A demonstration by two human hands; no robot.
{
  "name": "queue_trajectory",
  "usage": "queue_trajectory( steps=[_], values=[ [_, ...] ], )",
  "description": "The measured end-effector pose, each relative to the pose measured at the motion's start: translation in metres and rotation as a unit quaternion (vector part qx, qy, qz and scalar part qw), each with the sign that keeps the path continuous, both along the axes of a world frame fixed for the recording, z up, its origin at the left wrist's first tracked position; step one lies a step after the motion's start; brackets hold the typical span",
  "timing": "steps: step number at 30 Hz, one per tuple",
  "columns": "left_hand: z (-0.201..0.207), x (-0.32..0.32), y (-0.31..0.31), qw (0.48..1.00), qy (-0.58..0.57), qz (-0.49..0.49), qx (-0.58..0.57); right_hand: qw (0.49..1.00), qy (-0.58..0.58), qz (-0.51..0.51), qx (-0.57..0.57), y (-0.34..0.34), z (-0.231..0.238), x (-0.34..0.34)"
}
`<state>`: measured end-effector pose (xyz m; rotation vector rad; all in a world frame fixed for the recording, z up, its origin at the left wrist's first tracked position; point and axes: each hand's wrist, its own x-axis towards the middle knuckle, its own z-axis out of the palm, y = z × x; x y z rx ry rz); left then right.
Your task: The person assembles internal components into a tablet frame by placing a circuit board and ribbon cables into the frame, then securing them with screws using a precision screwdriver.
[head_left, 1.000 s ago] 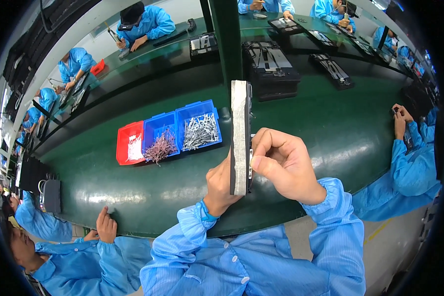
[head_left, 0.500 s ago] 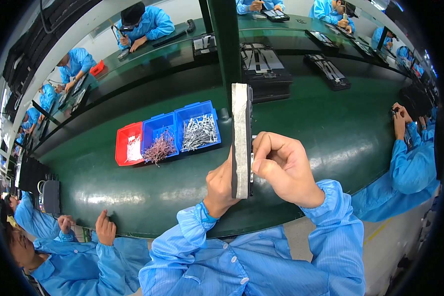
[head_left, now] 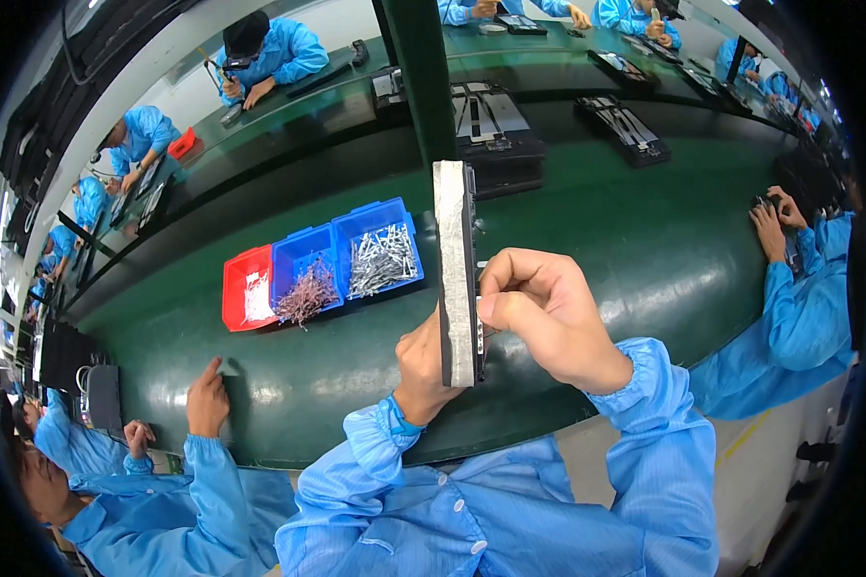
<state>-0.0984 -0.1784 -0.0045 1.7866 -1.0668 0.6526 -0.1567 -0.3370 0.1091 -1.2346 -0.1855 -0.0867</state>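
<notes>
My left hand (head_left: 421, 363) is closed on a black tray (head_left: 470, 288) with a pale, foam-like strip (head_left: 454, 269) along the edge facing up. The tray stands on its side, narrow edge toward me, so its flat face is mostly hidden. At its right side my right hand (head_left: 556, 313) is closed, thumb and forefinger pinched against that face; whatever is between the fingertips is too small to make out. Left of the tray stand a red bin (head_left: 230, 303) of small white pieces, a blue bin (head_left: 277, 260) of thin pinkish-brown pieces, and another blue bin (head_left: 418, 252) of silvery strips.
Beyond the tray, a green post (head_left: 416, 87) rises by a stack of black trays (head_left: 510, 171). Another tray (head_left: 627, 135) lies farther right on the green table (head_left: 606, 226). A co-worker's hand (head_left: 207, 402) reaches over the table at left; another co-worker's hands (head_left: 775, 226) are at right.
The tray and my right hand appear slightly farther left, as does much of the background. The left co-worker's hand has reached farther over the table. My pinch at the tray's side stays.
</notes>
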Motion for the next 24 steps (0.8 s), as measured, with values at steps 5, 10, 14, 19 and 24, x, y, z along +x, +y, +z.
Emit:
queue_trajectory(
  steps=[5,10,14,19,24],
  values=[
    [0.005,-0.005,0.001,1.000,0.014,-0.006,0.013,1.000,0.007,-0.008,-0.004,0.003,0.005,-0.004],
    [0.007,-0.004,-0.001,1.000,-0.024,-0.001,0.020,1.000,0.006,-0.022,0.022,0.010,0.001,-0.008],
    [0.015,-0.006,-0.003,1.000,0.018,-0.018,-0.004,0.997,-0.055,-0.046,0.030,0.022,-0.018,-0.016],
    [0.007,-0.005,-0.004,0.998,0.051,-0.032,-0.036,0.994,-0.094,-0.041,0.023,0.023,-0.018,-0.020],
    [0.002,-0.002,-0.006,0.998,0.030,0.000,-0.048,0.999,-0.025,-0.034,0.028,0.013,-0.003,-0.009]
  ],
)
